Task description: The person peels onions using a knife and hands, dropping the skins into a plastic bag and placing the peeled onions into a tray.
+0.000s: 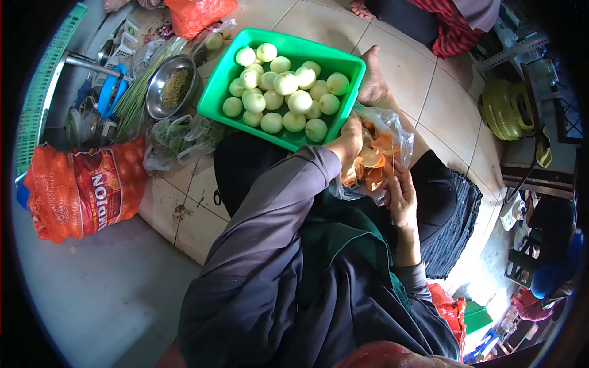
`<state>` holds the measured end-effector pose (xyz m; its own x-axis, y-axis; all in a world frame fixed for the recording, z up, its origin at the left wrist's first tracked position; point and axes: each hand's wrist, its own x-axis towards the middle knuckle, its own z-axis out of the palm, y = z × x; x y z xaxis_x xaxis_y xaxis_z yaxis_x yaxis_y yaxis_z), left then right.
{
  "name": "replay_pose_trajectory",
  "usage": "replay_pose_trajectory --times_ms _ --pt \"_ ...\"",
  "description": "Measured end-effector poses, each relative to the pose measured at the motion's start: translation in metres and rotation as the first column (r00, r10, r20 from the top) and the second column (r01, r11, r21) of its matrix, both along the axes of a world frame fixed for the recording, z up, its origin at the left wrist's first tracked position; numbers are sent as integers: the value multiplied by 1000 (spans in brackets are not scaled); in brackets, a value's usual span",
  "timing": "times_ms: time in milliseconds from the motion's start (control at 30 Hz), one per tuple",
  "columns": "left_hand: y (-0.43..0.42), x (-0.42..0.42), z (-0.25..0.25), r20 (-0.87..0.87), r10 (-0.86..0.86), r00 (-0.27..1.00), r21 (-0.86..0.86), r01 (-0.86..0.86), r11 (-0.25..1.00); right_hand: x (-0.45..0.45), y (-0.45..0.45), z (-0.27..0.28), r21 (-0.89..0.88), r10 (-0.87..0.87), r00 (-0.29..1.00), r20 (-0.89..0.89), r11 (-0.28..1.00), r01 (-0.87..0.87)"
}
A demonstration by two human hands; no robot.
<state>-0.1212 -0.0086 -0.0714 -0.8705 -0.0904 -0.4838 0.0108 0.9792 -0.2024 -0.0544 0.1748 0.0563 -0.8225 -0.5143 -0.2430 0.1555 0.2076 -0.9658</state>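
A clear plastic bag (403,142) holding orange-brown onion skins (370,158) rests against my legs. At its upper left rim is my left hand (347,140), back upward, beside the tub's corner. The fingers of that hand are mostly hidden. My right hand (402,195) is at the bag's lower right side, thumb and fingers closed together near the skins. Something thin may be between those fingers, but I cannot make it out. Just beyond the left hand sits a green plastic tub (211,97) with many peeled, pale onions (286,83) in it.
An orange mesh sack (58,193) stands at left. Near it are a metal bowl (153,95), long green stalks (134,98) and a plastic bag of greens (178,140). Another person's leg (405,21) shows at the top. A green gas cylinder (504,110) stands at right.
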Motion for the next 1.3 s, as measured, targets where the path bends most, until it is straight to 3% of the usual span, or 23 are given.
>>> replay_pose_trajectory --times_ms 167,233,300,333,467,567,667,733,800,833,867,900,933,967,1033,1100,1133,1167,1233,1300 --pt "0 8 23 135 -236 962 -306 267 914 -1 2 -1 39 39 999 17 998 -39" --pt "1 10 31 53 -242 969 -337 246 909 -1 1 2 35 34 999 41 999 -35" --pt "2 9 38 -111 87 990 -69 -95 993 0 0 -2 -2 8 1000 29 1000 -8" --pt "0 11 39 -173 148 974 39 -143 989 -1 0 -5 -13 5 1000 9 1000 -5" --pt "3 13 47 -67 22 998 56 -18 998 -9 0 -12 -3 12 1000 5 1000 -12" --pt "4 24 74 -54 -15 998 159 24 987 -11 -3 -13 -18 -6 1000 -22 1000 5" --pt "-5 41 113 -175 55 983 305 1 952 -15 -3 -10 16 19 999 -42 1000 -19" --pt "-17 55 129 -284 83 955 367 28 930 -13 -5 4 4 19 997 70 1000 -19" --pt "-32 74 166 -389 91 917 569 162 806 -15 -9 2 55 110 986 -128 993 -103" --pt "-32 72 129 -374 305 876 680 36 732 -14 -6 -1 104 150 967 -205 986 -131" --pt "-35 76 135 -235 422 876 803 -70 592 -13 -6 -7 113 201 871 -448 979 -168" --pt "-35 83 133 -370 462 806 828 60 558 -8 -9 -2 55 186 904 -386 982 -179" --pt "-37 84 141 -291 471 833 879 38 476 -3 -13 2 -4 172 931 -321 983 -183" --pt "-32 92 161 -143 563 814 900 -130 416 4 -18 23 -140 106 992 73 986 -95" --pt "-35 100 133 -200 569 798 948 10 319 7 -19 37 -176 164 983 80 973 -149" --pt "-30 103 117 82 630 772 996 -35 -86 9 -18 31 -235 163 970 181 965 -118" --pt "-25 105 117 254 585 770 934 -38 -355 8 -18 32 -221 162 973 164 967 -124" --pt "-22 107 118 238 602 762 954 -69 -291 8 -17 32 -206 164 975 152 970 -131" --pt "-15 109 126 273 589 760 937 -71 -343 7 -15 32 -186 157 981 116 973 -134" --pt "-18 108 131 379 500 779 868 -111 -485 5 -14 36 -152 150 984 96 979 -134"
